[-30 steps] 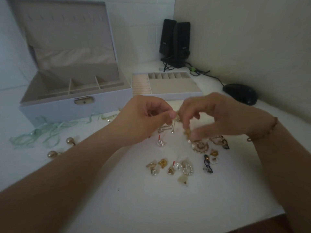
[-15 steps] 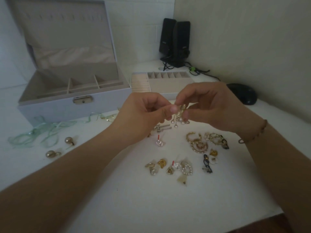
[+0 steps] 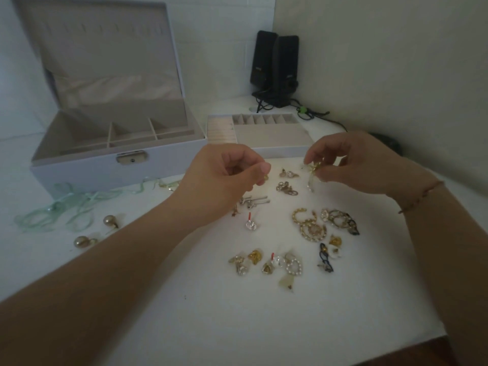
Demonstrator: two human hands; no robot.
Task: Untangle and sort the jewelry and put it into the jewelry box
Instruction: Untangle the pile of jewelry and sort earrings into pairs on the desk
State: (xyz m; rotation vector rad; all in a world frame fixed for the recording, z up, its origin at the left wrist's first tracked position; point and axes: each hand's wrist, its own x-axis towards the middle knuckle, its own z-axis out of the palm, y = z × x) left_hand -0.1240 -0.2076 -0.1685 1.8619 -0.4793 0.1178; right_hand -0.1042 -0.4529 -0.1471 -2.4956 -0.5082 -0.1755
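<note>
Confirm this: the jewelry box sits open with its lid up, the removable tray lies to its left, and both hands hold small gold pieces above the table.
One detail is wrong. In the head view the removable tray lies to the right of the jewelry box, not its left. The rest stands: the lid is up, and the left hand and right hand each pinch a small gold piece.

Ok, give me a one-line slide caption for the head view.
Both hands, left hand and right hand, pinch small gold pieces above scattered earrings; open jewelry box waits behind.

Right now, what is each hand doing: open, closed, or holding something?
Left hand: closed, pinching a small gold piece.
Right hand: closed, pinching a gold earring with a hanging part.
</note>
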